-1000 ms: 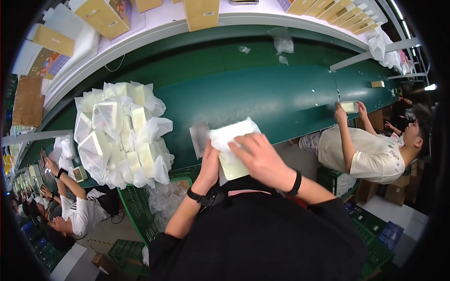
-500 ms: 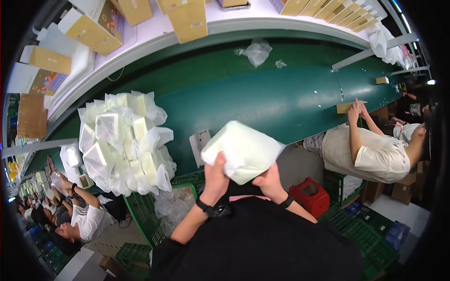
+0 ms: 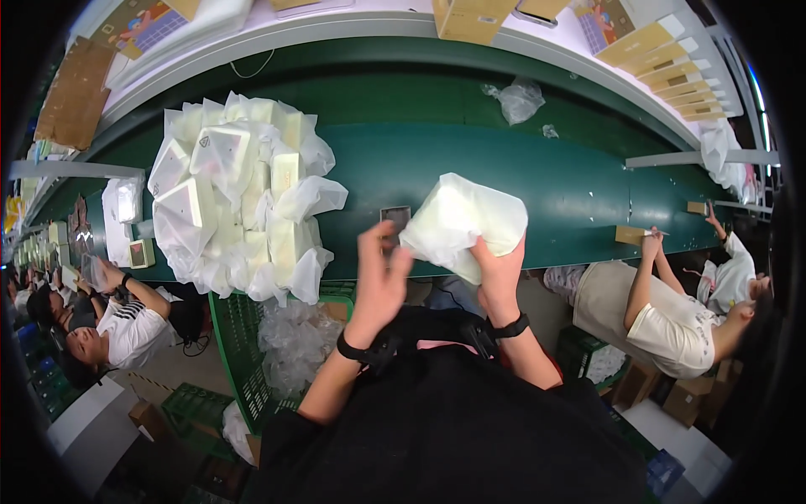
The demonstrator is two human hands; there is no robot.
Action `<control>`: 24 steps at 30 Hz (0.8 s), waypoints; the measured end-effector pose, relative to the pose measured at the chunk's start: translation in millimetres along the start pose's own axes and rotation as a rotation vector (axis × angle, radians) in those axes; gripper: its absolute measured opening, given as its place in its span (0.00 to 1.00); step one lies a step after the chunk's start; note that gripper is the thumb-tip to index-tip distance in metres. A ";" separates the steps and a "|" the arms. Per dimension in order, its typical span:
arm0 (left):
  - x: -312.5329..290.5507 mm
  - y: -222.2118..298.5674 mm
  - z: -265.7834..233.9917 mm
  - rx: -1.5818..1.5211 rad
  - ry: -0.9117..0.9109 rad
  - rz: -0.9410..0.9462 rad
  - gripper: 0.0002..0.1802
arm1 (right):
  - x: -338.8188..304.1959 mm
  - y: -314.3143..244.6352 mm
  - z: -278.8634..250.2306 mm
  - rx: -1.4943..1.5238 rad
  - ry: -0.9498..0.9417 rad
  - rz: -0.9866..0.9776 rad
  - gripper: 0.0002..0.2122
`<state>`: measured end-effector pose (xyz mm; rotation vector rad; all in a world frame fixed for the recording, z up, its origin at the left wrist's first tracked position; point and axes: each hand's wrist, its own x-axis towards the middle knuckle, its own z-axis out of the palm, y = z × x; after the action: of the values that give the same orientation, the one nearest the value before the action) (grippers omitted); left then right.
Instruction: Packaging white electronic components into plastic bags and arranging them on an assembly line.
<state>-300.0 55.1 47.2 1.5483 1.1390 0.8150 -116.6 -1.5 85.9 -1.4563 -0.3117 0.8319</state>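
A pale box in a thin translucent white bag (image 3: 478,223) is held up over the near part of the green work surface. My right hand (image 3: 501,281) grips its lower right side, thumb on the near face. Beside the bag's crumpled left end is my left hand (image 3: 378,281), its fingers apart and slightly blurred, with nothing seen in them. Behind that hand a small grey tray-like piece (image 3: 395,214) lies on the surface, partly hidden. To the left stands a large pile of similar bagged boxes (image 3: 243,193).
Below the pile, a green crate (image 3: 239,361) holds clear plastic bags (image 3: 294,340). A crumpled clear bag (image 3: 519,101) lies toward the back. The white shelf (image 3: 353,42) beyond carries cartons (image 3: 474,18). Co-workers sit at left (image 3: 138,332) and right (image 3: 630,307).
My left hand has let go of the bagged box and opened beside it. The box, now in my right hand alone, has turned. The whole view has shifted.
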 end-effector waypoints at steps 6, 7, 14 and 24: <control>11.6 -57.4 -9.5 0.327 -0.131 -0.169 0.33 | -4.4 42.2 13.0 -0.449 -0.155 -0.321 0.31; 11.9 -69.5 -3.2 0.240 -0.108 -0.061 0.34 | -6.5 50.2 17.4 -0.629 -0.186 -0.426 0.31; 0.0 -57.2 20.3 -0.198 -0.182 -0.435 0.42 | 6.5 49.6 36.4 -1.175 -0.320 -0.355 0.32; -3.1 -73.7 31.8 -0.327 -0.309 -0.347 0.41 | 36.2 89.0 51.6 -1.409 -0.491 -0.328 0.34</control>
<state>-291.7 45.5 -32.1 1.1183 0.9554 0.4791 -152.4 52.1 -1.9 -2.3266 -1.7118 0.6634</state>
